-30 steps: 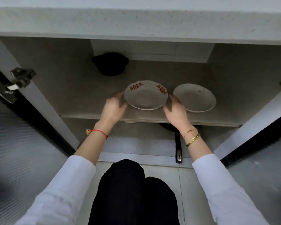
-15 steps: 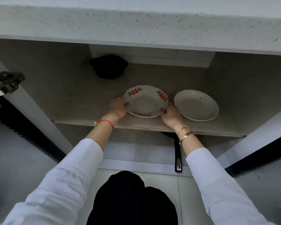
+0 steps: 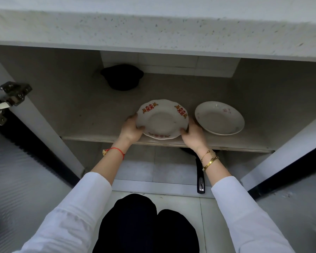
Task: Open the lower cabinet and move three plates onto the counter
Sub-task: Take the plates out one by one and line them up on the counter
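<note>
The white scalloped-rim plate carries red double-happiness characters with small gold ornaments — two marks on the far part of its rim and a red band of characters along its near edge, too small to read further. It is at the front edge of the grey cabinet shelf, near the middle, its near rim jutting just past that edge, and both hands grip it. The left hand curls round the plate's left rim, thumb on top; the right hand closes on the right rim the same way.

Just beside it to the right, apart from it, a plain white round plate with faint pink flower prints lies flat on the shelf — empty, as the held plate is. Two plates in all are visible.

At the back of the shelf, left of centre, sits one black two-handled pot; its contents cannot be seen. Below the shelf, the black handle of a pan points out toward the cabinet's front.

The speckled pale stone counter spans the top. Both cabinet doors stand open; a metal hinge shows on the left frame. A red string bracelet is on the left wrist, two gold bracelets on the right.
</note>
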A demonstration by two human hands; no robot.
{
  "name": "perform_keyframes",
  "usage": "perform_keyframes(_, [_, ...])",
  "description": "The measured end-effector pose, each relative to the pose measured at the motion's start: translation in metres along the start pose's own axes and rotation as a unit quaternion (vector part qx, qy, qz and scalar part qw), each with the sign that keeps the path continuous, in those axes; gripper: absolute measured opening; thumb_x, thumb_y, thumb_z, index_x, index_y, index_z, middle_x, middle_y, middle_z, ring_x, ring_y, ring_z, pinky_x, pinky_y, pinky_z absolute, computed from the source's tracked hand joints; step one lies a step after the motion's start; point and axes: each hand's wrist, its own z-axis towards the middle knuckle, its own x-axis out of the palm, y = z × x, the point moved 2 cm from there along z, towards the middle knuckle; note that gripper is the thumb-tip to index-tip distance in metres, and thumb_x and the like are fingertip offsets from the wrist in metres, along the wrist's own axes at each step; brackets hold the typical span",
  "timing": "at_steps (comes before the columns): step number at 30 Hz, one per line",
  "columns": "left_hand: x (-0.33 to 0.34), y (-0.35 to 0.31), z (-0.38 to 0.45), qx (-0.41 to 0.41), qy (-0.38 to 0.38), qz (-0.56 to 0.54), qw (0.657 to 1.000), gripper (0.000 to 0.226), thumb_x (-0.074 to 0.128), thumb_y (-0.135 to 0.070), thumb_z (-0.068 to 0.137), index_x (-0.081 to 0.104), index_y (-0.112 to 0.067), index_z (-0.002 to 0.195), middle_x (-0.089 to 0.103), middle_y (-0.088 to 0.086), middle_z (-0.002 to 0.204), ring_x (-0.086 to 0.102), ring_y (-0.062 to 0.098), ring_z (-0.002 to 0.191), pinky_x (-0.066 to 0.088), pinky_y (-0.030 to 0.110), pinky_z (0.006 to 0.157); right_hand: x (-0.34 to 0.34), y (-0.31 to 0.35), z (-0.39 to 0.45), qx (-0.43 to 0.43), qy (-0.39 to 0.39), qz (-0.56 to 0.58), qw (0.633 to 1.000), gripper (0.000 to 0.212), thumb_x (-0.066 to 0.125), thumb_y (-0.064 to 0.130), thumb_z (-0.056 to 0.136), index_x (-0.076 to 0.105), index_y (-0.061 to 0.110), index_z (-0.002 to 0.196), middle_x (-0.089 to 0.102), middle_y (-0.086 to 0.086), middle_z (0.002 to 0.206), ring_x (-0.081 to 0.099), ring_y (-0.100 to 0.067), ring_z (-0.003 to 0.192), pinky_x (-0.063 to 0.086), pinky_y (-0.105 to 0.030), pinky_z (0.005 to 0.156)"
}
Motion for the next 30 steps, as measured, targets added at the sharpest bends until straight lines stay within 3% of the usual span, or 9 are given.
perform_keyframes(5, [-0.010,0.007,-0.038,0.006,-0.032,-0.037,0.999,0.048,0.062,-0.006,0.084,0.055,-0.013,0.131,0.062,0.010,0.127,0.060,0.031,0.114,0.046,0.025,0.091,-0.002,0.009,-0.038,-0.050,-0.015,0.056,0.997,0.042,0.054,0.012,0.092,0.046,0.017,0.133,0.064,-0.001,0.123,0.059,-0.019,0.112,0.040,-0.017,0.085])
perform_keyframes(9, [-0.019,0.010,-0.070,0.034,-0.054,-0.038,0.997,0.053,0.064,-0.006,0.083,0.053,-0.012,0.134,0.059,0.011,0.129,0.059,0.029,0.117,0.050,0.038,0.099,0.002,0.008,-0.070,-0.047,-0.024,0.065,0.997,0.045,0.054,0.015,0.094,0.043,0.019,0.137,0.064,0.003,0.116,0.058,-0.005,0.090,0.040,-0.002,0.070])
perform_keyframes(12, [-0.023,0.013,-0.094,0.044,-0.070,-0.034,0.996,0.060,0.066,-0.008,0.083,0.049,-0.016,0.139,0.056,0.010,0.128,0.056,0.026,0.116,0.051,0.036,0.098,0.005,0.007,-0.097,-0.047,-0.025,0.065,0.997,0.057,0.053,0.015,0.095,0.032,0.023,0.146,0.058,0.012,0.109,0.049,0.003,0.087,0.038,0.004,0.069])
perform_keyframes(15, [-0.022,0.017,-0.116,0.041,-0.086,-0.016,0.995,0.067,0.066,-0.010,0.084,0.041,-0.015,0.146,0.050,0.006,0.139,0.054,0.022,0.120,0.043,0.022,0.095,0.007,0.007,-0.120,-0.041,-0.013,0.050,0.998,0.062,0.053,0.017,0.095,0.024,0.024,0.150,0.062,0.009,0.116,0.056,-0.007,0.099,0.042,-0.014,0.083])
perform_keyframes(17, [-0.020,0.021,-0.129,0.035,-0.088,-0.022,0.995,0.070,0.067,-0.011,0.085,0.036,-0.011,0.148,0.045,0.006,0.146,0.052,0.022,0.125,0.043,0.025,0.102,0.007,0.006,-0.131,-0.040,-0.009,0.045,0.998,0.064,0.052,0.018,0.095,0.022,0.024,0.151,0.062,0.007,0.124,0.058,-0.012,0.102,0.046,-0.023,0.089])
perform_keyframes(20, [-0.018,0.026,-0.144,0.032,-0.085,-0.043,0.995,0.069,0.066,-0.012,0.086,0.036,-0.011,0.148,0.044,0.004,0.148,0.049,0.020,0.129,0.044,0.032,0.107,0.007,0.006,-0.146,-0.041,-0.004,0.051,0.998,0.064,0.052,0.018,0.095,0.021,0.031,0.150,0.062,0.012,0.122,0.058,-0.006,0.093,0.047,-0.018,0.085])
perform_keyframes(23, [-0.016,0.028,-0.154,0.038,-0.101,-0.068,0.992,0.067,0.067,-0.011,0.086,0.040,-0.014,0.147,0.046,-0.001,0.145,0.049,0.011,0.125,0.042,0.017,0.099,0.006,0.006,-0.156,-0.044,-0.012,0.057,0.997,0.063,0.052,0.017,0.095,0.022,0.038,0.146,0.061,0.018,0.114,0.058,0.001,0.094,0.044,-0.009,0.079])
perform_keyframes(26, [-0.014,0.027,-0.162,0.038,-0.106,-0.095,0.989,0.065,0.067,-0.008,0.086,0.042,-0.016,0.145,0.047,-0.005,0.141,0.048,0.004,0.120,0.037,0.004,0.091,0.005,0.005,-0.162,-0.031,-0.016,0.050,0.998,0.067,0.053,0.019,0.095,0.019,0.033,0.151,0.060,0.015,0.124,0.056,-0.003,0.106,0.048,-0.022,0.092])
perform_keyframes(30, [-0.012,0.027,-0.165,0.040,-0.111,-0.105,0.987,0.065,0.067,-0.007,0.085,0.043,-0.018,0.145,0.048,-0.005,0.141,0.049,0.008,0.124,0.041,0.018,0.099,0.003,0.004,-0.167,-0.023,-0.014,0.034,0.999,0.069,0.053,0.022,0.096,0.015,0.028,0.153,0.060,0.010,0.124,0.057,-0.010,0.106,0.050,-0.032,0.095])
